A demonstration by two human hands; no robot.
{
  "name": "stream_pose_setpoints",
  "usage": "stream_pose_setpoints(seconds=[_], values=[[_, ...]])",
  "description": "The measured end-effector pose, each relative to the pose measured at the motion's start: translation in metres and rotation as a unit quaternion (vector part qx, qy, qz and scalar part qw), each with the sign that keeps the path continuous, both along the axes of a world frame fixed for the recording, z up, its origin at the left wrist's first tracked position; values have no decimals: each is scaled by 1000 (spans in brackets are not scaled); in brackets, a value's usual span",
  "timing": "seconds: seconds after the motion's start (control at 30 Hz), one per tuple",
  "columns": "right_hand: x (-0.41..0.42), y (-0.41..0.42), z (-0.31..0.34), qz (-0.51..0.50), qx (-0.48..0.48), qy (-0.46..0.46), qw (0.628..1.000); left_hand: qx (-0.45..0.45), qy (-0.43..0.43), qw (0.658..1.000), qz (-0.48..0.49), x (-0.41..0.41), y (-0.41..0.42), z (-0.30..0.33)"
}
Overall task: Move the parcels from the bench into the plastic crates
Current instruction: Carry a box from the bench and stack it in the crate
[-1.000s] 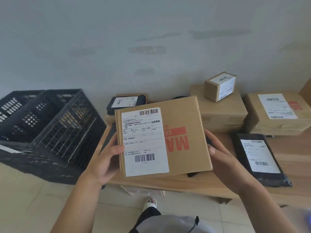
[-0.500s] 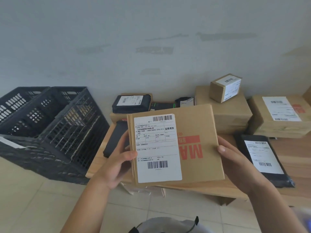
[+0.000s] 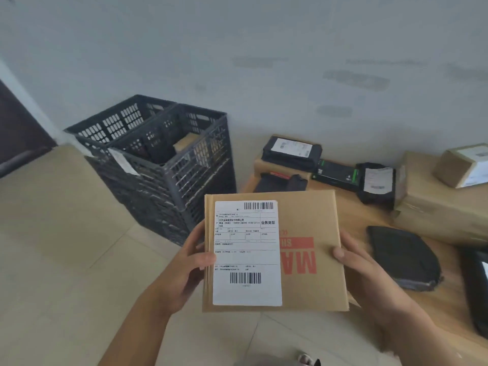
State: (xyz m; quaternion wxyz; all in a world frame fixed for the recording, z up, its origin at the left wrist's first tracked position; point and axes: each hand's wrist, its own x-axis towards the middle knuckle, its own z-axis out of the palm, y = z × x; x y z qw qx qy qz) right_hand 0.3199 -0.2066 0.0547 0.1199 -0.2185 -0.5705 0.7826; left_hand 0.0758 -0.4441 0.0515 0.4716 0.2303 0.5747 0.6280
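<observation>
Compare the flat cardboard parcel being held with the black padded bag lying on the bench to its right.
The flat cardboard parcel is brown with red print; the black padded bag is dark and plain on its visible face. The cardboard parcel shows a white shipping label with barcodes; no label shows on the black bag. The left hand and right hand grip the cardboard parcel, while the black bag rests on the bench. Both are flat parcels.

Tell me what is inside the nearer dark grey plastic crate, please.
Inside the nearer dark grey plastic crate, one brown cardboard parcel shows. The crate's walls hide the rest of its floor.
</observation>
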Motion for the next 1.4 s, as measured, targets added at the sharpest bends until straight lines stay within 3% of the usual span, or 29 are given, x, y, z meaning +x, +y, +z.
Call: stream_pose_setpoints(seconds=[0.27, 0.6, 1.03, 1.4], values=[[-90, -105, 4, 128, 1, -20, 992, -17, -37, 984, 171, -9, -154, -19], [-134, -210, -2, 194, 34, -21, 980, -14, -57, 966, 252, -4, -274, -39], [-172, -235, -10, 205, 24, -77, 975, -20, -84, 965, 248, -38, -293, -61], [-364, -235, -36, 240, -43, -63, 968, -56, -39, 946, 316, -196, -310, -29]])
